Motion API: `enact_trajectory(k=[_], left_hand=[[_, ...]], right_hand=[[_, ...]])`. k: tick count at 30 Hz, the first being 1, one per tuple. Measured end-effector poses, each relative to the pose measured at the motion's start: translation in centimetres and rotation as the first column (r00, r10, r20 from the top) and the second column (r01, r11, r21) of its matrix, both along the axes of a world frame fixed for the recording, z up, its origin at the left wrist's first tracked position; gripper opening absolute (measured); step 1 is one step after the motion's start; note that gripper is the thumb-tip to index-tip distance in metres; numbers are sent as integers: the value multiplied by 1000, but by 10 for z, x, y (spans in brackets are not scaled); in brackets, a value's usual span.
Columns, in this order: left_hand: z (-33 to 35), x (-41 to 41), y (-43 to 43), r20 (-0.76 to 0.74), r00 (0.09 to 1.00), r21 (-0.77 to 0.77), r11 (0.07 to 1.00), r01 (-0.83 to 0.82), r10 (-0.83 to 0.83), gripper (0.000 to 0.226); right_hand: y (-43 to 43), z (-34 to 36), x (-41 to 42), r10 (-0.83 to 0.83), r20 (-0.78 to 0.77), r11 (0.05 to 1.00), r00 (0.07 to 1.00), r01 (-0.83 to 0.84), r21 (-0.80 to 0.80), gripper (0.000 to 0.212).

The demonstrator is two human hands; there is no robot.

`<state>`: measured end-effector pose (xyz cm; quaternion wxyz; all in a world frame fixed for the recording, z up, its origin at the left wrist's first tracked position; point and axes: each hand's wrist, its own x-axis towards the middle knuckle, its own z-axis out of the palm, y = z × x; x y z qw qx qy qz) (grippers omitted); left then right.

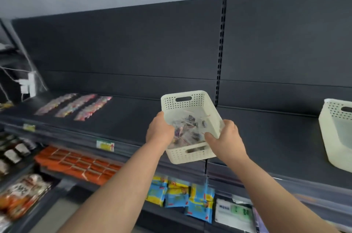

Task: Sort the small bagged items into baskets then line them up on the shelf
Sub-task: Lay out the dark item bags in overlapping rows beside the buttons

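Far left of hands: three rows of bagged items (74, 106) flat on shelf (266, 137), well apart from hands. Below-left, lower shelf: orange packets (76, 166). Left hand (159, 131) curled round left rim of basket (190, 154). Basket between hands, tilted, over shelf front edge; clear bags (190, 128) inside. Slotted post (221, 51) behind basket. Blue-yellow packets (181, 194) below hands. Right hand (226, 137) grips right rim, thumb inside. Far right of hands: second basket (335, 133) on shelf, partly out of frame.
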<state>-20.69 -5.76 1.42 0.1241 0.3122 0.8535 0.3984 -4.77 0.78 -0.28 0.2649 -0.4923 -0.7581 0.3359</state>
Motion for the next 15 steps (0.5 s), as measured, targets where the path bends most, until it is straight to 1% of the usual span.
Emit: enact_trajectory(k=[6,15], left_hand=[[-9,-19,14,12,1000,-32,999,-19,19,59],[-17,-44,41,44,999,-9,1000,-10,11,60]], right_hand=[[17,-11,-21,19,5,998,1000,-19,-52,55],[44,-12,-33,67,59,995,996,-63,-75,57]])
